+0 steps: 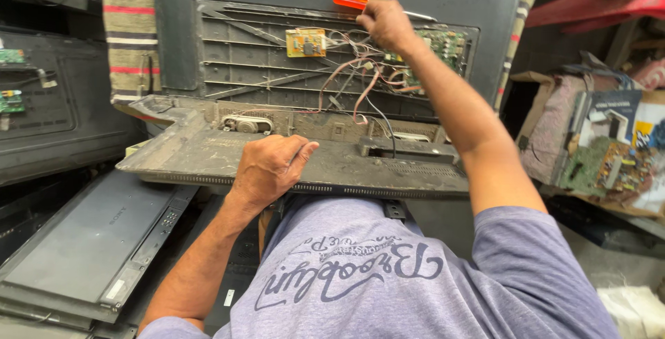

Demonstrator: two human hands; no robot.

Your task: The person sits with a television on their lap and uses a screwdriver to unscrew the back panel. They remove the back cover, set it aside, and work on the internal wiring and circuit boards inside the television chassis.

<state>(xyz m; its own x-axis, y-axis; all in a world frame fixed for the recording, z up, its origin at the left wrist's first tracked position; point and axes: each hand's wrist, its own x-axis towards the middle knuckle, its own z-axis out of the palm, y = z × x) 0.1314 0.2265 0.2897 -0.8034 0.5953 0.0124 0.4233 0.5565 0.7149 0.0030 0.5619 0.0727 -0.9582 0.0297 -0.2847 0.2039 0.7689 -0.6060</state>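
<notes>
The right hand (388, 24) is clenched around a screwdriver (350, 0) with an orange handle, held up near the top edge of the open television back (235, 55). Most of the handle is buried in the fist; only its left end sticks out, and a thin stretch of metal shaft shows to the right of the knuckles. The tip cannot be made out against the grey casing.

Just under this hand lies a tangle of red, white and black wires (360, 79), which runs between a small yellow circuit board (305, 42) and a green circuit board (443, 47) at the right edge of the recess. The forearm covers the lower left part of the green board.

The left hand (270, 166) rests flat, fingers spread and grasping nothing, on the dusty grey cover (194, 152) that lies tipped down along the lower edge of the television. Its palm hides the middle of that front edge. A small oval speaker (246, 125) sits in the cover's far side.

A striped cloth (128, 27) hangs behind the set at the upper left, cut off by the frame. Flat dark panels (83, 242) are stacked at the lower left. The person's grey shirt (388, 277) blocks whatever supports the set.
</notes>
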